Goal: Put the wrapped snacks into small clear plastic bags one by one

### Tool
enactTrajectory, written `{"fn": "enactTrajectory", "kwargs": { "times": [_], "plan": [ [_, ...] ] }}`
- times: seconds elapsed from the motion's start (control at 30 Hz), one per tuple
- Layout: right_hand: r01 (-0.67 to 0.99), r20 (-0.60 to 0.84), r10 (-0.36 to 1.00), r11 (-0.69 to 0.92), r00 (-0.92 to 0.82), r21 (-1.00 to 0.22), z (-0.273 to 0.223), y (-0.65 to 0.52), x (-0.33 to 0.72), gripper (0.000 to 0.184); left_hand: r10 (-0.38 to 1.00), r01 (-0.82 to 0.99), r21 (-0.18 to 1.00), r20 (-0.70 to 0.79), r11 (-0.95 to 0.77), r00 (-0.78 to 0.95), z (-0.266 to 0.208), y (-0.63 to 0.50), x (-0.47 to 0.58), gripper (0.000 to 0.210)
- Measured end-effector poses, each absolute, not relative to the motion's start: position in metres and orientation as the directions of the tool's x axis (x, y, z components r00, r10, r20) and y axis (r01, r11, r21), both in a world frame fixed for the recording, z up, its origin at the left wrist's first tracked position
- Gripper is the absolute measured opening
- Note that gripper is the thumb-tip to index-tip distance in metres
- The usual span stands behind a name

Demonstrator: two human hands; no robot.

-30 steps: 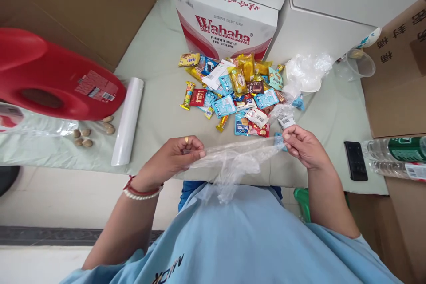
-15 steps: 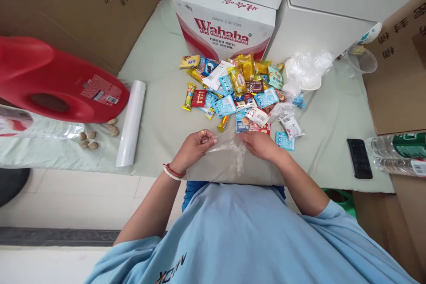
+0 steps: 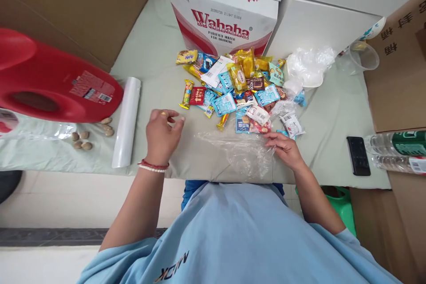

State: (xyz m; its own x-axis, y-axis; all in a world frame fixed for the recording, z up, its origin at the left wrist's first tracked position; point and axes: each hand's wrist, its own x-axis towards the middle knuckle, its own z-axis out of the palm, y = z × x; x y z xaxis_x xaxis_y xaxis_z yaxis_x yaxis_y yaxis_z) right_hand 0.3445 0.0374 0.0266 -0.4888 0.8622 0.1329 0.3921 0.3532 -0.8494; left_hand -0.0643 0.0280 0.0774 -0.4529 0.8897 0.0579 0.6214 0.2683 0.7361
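Observation:
A thin clear plastic bag (image 3: pixel 242 153) lies crumpled near the table's front edge. My right hand (image 3: pixel 284 147) pinches its right side between thumb and fingers. Left of the bag, my left hand (image 3: pixel 163 135) hovers over the cloth with thumb and fingers apart and nothing in them. Beyond the bag spreads a pile of wrapped snacks, among them a light blue packet (image 3: pixel 224 104), a red packet (image 3: pixel 197 96), a white packet (image 3: pixel 258 115) and a yellow-wrapped cake (image 3: pixel 237 76). Part of a blue packet is hidden behind my right hand.
A roll of plastic bags (image 3: pixel 126 122) lies at left, beside a red jug (image 3: pixel 60 80) and several nuts (image 3: pixel 84 135). The Wahaba-style water carton (image 3: pixel 222 17) stands behind the snacks. At right are crumpled clear plastic (image 3: pixel 309 66), a phone (image 3: pixel 358 156) and bottles (image 3: pixel 399 143).
My left hand has let go of the plastic bag and moved left. My right hand has shifted right, and the bag is spread wider between it and the table's middle.

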Motion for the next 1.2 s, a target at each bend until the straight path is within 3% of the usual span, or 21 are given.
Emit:
{"fn": "enactTrajectory", "kwargs": {
  "times": [0.07,0.13,0.2,0.27,0.37,0.47,0.63,0.7,0.77,0.83,0.9,1.03,1.1,1.2],
  "plan": [
    [0.385,0.149,0.856,0.37,-0.495,-0.846,0.022,0.033,0.332,0.036,0.878,0.622,0.776,0.222,0.104,-0.423,0.094,0.017,-0.029,0.015],
    [0.361,0.168,0.841,0.39,-0.514,-0.847,0.019,0.031,0.321,0.038,0.946,0.578,0.81,0.255,-0.096,-0.201,0.096,0.005,0.012,0.018],
    [0.344,0.167,0.827,0.395,-0.536,-0.852,0.018,0.031,0.318,0.039,0.976,0.61,0.767,0.208,-0.199,0.057,0.08,-0.004,0.047,0.021],
    [0.355,0.141,0.827,0.38,-0.544,-0.854,0.02,0.034,0.328,0.037,0.959,0.719,0.64,0.113,-0.27,0.259,0.053,-0.011,0.062,0.021],
    [0.427,0.067,0.858,0.32,-0.51,-0.846,0.024,0.042,0.363,0.029,0.898,0.744,0.546,0.037,-0.385,0.437,0.012,-0.026,0.047,0.013],
    [0.57,0.029,0.929,0.251,-0.369,-0.783,0.032,0.049,0.395,0.024,0.899,0.75,0.518,0.093,-0.411,0.429,-0.003,-0.05,0.016,0.015],
    [0.702,0.151,0.982,0.188,-0.116,-0.687,0.062,0.043,0.371,0.026,0.924,0.763,0.521,0.209,-0.383,0.321,0.03,-0.083,-0.005,0.028],
    [0.691,0.033,0.991,0.117,-0.133,-0.714,0.068,0.033,0.342,0.032,0.935,0.813,0.469,0.248,-0.345,0.254,0.046,-0.08,-0.004,0.017],
    [0.71,-0.146,0.978,0.006,-0.152,-0.704,0.066,0.021,0.316,0.054,0.927,0.851,0.39,0.273,-0.352,0.258,0.055,-0.065,-0.001,0.012],
    [0.742,-0.278,0.945,-0.064,-0.169,-0.668,0.056,0.009,0.301,0.079,0.898,0.834,0.345,0.254,-0.43,0.358,0.055,-0.044,0.0,0.016],
    [0.735,-0.355,0.903,-0.068,-0.242,-0.674,0.043,0.001,0.298,0.085,0.846,0.773,0.344,0.184,-0.533,0.501,0.045,-0.025,0.001,0.025],
    [0.672,-0.308,0.877,0.022,-0.369,-0.741,0.03,0.012,0.312,0.046,0.793,0.747,0.355,-0.024,-0.562,0.609,0.018,-0.026,0.0,0.049],
    [0.705,-0.221,0.914,0.093,-0.341,-0.703,0.034,0.032,0.322,0.033,0.853,0.817,0.346,-0.081,-0.461,0.516,0.01,-0.047,0.0,0.063],
    [0.762,-0.058,0.948,0.214,-0.313,-0.612,0.051,0.066,0.326,0.029,0.942,0.898,0.344,-0.089,-0.275,0.323,0.011,-0.087,-0.002,0.07]
  ]
}}
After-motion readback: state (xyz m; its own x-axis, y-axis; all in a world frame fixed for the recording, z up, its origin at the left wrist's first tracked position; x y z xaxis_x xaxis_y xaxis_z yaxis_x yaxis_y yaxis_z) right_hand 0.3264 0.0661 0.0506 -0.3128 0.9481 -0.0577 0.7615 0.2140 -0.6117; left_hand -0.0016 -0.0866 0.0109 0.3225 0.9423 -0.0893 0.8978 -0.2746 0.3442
